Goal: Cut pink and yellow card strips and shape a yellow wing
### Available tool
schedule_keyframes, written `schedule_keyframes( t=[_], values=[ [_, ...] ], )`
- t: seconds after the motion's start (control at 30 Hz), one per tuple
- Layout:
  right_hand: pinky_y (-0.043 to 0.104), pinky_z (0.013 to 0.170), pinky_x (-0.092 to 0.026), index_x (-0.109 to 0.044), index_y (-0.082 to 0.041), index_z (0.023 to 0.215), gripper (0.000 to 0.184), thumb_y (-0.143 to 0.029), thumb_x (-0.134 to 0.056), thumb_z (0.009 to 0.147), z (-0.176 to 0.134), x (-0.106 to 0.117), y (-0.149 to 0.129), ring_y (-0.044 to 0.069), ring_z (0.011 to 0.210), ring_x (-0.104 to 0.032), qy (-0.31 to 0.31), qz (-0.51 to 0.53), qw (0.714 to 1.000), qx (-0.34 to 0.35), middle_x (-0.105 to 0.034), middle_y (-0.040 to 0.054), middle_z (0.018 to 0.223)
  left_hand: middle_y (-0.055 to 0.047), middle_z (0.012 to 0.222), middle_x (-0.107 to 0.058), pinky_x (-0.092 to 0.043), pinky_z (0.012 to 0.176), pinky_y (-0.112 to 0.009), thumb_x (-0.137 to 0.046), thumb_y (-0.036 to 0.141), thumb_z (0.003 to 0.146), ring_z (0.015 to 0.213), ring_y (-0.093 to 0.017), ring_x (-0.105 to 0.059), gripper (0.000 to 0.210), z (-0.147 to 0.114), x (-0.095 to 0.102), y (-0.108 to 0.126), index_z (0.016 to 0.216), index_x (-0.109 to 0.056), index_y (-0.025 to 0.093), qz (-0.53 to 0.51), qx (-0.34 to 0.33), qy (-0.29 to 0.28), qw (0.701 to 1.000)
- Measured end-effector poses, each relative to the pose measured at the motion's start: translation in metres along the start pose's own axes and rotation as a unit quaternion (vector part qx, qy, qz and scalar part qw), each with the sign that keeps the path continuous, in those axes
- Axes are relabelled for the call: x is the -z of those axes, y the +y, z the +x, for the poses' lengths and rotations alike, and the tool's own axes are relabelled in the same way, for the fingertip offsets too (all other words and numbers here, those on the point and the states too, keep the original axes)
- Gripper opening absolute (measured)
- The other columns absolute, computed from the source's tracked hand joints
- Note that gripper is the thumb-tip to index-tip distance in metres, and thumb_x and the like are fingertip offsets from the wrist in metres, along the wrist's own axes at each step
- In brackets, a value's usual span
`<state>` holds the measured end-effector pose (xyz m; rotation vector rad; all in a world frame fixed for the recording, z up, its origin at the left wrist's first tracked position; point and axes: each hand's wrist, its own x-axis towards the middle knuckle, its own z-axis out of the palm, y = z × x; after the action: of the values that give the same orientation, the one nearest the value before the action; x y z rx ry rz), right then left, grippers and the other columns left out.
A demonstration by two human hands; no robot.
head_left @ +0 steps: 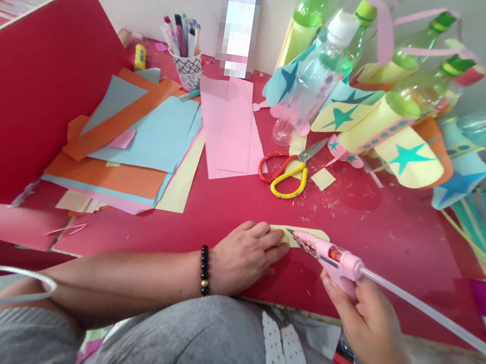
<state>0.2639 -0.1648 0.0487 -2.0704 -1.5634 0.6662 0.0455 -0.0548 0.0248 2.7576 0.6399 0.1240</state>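
My left hand (pixel 245 257) lies on the red table near its front edge. Its fingers are stretched out and press on a small pale yellow paper piece (pixel 320 236), partly hidden beneath them and the tool above. In my right hand (pixel 364 316) is a pink hot glue gun (pixel 343 265), fingers wrapped round its handle. A long translucent glue stick (pixel 427 315) runs out of its back to the right. The gun's dark nozzle points left, at the yellow paper beside my left fingertips; whether it touches cannot be made out.
Scissors (pixel 289 179) with red and yellow handles lie beyond my hands. Pink sheets (pixel 232 132) and stacked coloured paper (pixel 145 138) are left of them. Decorated plastic bottles (pixel 402 108) crowd the back right. A pen cup (pixel 187 70) and a phone (pixel 238 30) stand by the wall.
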Motion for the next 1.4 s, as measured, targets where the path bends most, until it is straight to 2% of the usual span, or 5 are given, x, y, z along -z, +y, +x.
schedule_keyframes(
  t=[0.43,0.6,1.03,1.27,1.4],
  values=[
    [0.033,0.073,-0.053,-0.059,-0.02,0.101,0.025,-0.04,-0.056,0.084,-0.006,0.003,0.001,0.023,0.078,-0.066,-0.015,-0.005,1.0,-0.005,-0.07,0.0066,0.089,-0.007,0.133,-0.048,-0.04,0.09,-0.036,-0.047,0.037,0.091,0.108,-0.022,-0.044,0.037,0.0,0.003,0.0,0.124,-0.047,0.019,-0.02,-0.005,-0.002,1.0],
    [0.032,0.071,-0.053,-0.059,-0.022,0.099,0.024,-0.041,-0.056,0.085,-0.007,0.004,0.0,0.024,0.081,-0.067,-0.023,0.003,1.0,-0.013,-0.069,0.0066,0.09,-0.007,0.133,-0.048,-0.04,0.09,-0.036,-0.048,0.036,0.091,0.108,-0.022,-0.044,0.037,0.0,0.003,0.0,0.123,-0.047,0.019,-0.024,-0.005,-0.001,1.0],
    [0.035,0.08,-0.054,-0.057,-0.02,0.107,0.032,-0.043,-0.052,0.086,-0.013,0.008,-0.002,0.027,0.093,-0.066,-0.039,0.002,0.999,-0.019,-0.068,0.0105,0.101,-0.006,0.132,-0.048,-0.041,0.089,-0.036,-0.048,0.035,0.091,0.107,-0.022,-0.045,0.034,0.0,0.004,0.0,0.121,-0.049,0.02,-0.028,-0.008,0.005,1.0],
    [0.035,0.083,-0.054,-0.054,-0.021,0.116,0.038,-0.045,-0.051,0.087,-0.019,0.01,0.0,0.027,0.107,-0.06,-0.058,0.004,0.997,-0.047,-0.064,0.0129,0.115,-0.005,0.132,-0.049,-0.041,0.088,-0.036,-0.047,0.035,0.092,0.106,-0.022,-0.044,0.031,0.0,0.004,0.0,0.118,-0.051,0.019,-0.039,-0.01,0.004,0.999],
    [0.041,0.09,-0.051,-0.054,-0.02,0.118,0.04,-0.044,-0.051,0.087,-0.02,0.011,-0.002,0.029,0.107,-0.06,-0.055,-0.002,0.998,-0.022,-0.063,0.0143,0.114,-0.005,0.13,-0.05,-0.04,0.089,-0.037,-0.045,0.033,0.092,0.106,-0.022,-0.044,0.03,0.0,0.004,0.0,0.118,-0.051,0.02,-0.044,-0.006,0.004,0.999]
  ],
)
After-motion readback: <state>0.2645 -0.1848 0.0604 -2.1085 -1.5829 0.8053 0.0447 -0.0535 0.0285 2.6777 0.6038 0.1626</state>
